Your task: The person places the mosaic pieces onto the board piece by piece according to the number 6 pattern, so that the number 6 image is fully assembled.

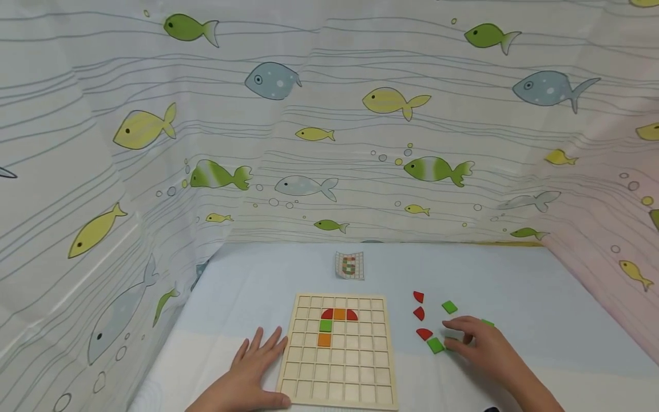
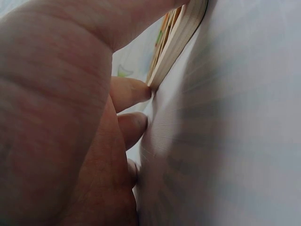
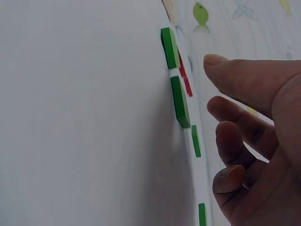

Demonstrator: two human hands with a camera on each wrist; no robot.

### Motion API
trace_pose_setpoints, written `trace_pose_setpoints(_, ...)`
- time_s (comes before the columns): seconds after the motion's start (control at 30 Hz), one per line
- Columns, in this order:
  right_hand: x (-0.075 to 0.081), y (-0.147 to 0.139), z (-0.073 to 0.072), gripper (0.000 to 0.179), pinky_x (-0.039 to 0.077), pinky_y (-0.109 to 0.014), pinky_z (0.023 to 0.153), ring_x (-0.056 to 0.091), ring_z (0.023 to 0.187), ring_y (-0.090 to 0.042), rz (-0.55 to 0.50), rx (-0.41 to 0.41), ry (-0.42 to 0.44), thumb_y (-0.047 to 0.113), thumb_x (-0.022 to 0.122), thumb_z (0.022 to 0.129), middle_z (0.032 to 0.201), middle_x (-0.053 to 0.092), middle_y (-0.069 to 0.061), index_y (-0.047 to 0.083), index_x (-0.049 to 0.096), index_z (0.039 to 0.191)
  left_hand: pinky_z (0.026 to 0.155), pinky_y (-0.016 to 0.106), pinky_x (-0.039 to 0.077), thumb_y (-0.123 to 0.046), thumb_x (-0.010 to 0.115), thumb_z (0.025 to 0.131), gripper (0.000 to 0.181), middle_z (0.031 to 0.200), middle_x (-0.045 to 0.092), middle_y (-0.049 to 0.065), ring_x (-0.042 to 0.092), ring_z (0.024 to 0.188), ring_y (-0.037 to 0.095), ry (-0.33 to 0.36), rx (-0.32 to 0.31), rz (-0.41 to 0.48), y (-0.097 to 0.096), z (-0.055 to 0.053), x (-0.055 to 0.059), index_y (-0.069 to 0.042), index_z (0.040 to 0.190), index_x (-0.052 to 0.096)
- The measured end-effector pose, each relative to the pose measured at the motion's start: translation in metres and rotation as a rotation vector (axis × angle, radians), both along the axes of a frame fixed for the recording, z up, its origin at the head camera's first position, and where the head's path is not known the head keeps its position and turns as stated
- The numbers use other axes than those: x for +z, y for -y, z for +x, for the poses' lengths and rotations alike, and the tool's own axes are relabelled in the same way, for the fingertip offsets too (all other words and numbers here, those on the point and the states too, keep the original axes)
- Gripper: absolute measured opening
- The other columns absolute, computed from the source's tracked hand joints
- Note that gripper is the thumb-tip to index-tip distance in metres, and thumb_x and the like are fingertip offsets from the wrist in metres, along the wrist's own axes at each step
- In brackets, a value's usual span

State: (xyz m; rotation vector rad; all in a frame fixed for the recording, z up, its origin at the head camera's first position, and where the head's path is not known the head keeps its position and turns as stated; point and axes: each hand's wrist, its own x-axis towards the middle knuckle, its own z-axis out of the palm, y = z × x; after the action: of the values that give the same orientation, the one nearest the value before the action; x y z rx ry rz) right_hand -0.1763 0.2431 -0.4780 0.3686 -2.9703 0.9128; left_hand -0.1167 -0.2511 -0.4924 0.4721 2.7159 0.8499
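Observation:
A wooden grid board [image 1: 360, 366] lies on the table. In its upper left part sit two red quarter-circle tiles [image 1: 352, 315], two orange square tiles [image 1: 324, 340] and a green square tile [image 1: 325, 325]. My left hand [image 1: 244, 375] rests beside the board's left edge with fingers spread; thumb and fingertips touch that edge. To the right of the board, my right hand [image 1: 486, 349] hovers above loose green square tiles [image 1: 435, 345], partly hiding some. In the right wrist view, its thumb and bent fingers stand apart with nothing between them, clear of the green tiles [image 3: 180, 101].
Three loose red quarter-circle tiles [image 1: 424, 333] lie between the board and my right hand. Another green tile [image 1: 449, 307] lies farther back. A small printed pattern card [image 1: 349, 265] lies behind the board. Fish-printed curtains [image 1: 350, 160] surround the table at the back and sides.

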Motion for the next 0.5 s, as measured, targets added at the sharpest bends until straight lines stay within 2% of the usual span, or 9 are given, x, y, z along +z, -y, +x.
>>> trace_pose_setpoints(0.23, -0.005, -0.010, 0.000, 0.037, 0.045, -0.024, 0.064, 0.050, 0.071, 0.000, 0.012, 0.012, -0.042, 0.030, 0.082, 0.081, 0.110, 0.066, 0.007, 0.017, 0.075, 0.114, 0.108, 0.067, -0.003, -0.067, 0.078, 0.067, 0.112, 0.162, 0.021, 0.013, -0.005, 0.146, 0.049, -0.007, 0.009, -0.014, 0.000, -0.001, -0.002, -0.008, 0.153, 0.037)
trace_pose_setpoints(0.5, -0.012, -0.018, 0.001, 0.037, 0.043, -0.023, 0.062, 0.048, 0.074, -0.005, 0.024, -0.019, 0.059, 0.029, 0.084, 0.080, 0.105, 0.063, 0.009, 0.019, 0.075, 0.114, 0.109, 0.066, -0.003, -0.068, 0.077, 0.068, 0.113, 0.162, 0.020, 0.012, -0.006, 0.146, 0.048, 0.007, 0.001, -0.008, 0.000, -0.002, -0.003, -0.008, 0.154, 0.035)
